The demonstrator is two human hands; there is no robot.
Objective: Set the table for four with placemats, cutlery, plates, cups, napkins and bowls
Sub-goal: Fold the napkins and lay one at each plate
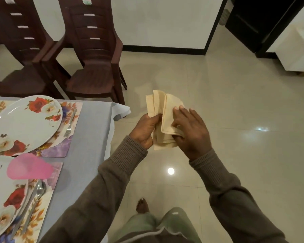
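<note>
- Head view, centre of frame: left hand (pixel 146 130) grips a fanned stack of cream napkins (pixel 162 118) over the floor, right of the table (pixel 93 123)
- Right hand (pixel 189 130) pinches the top napkin
- Cloth looks light, limp; best peeled by a corner

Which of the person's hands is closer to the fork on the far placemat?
Left. The left hand grips the napkins just past the table's edge, on the fork's side; the right hand is farther out over the floor.
</note>
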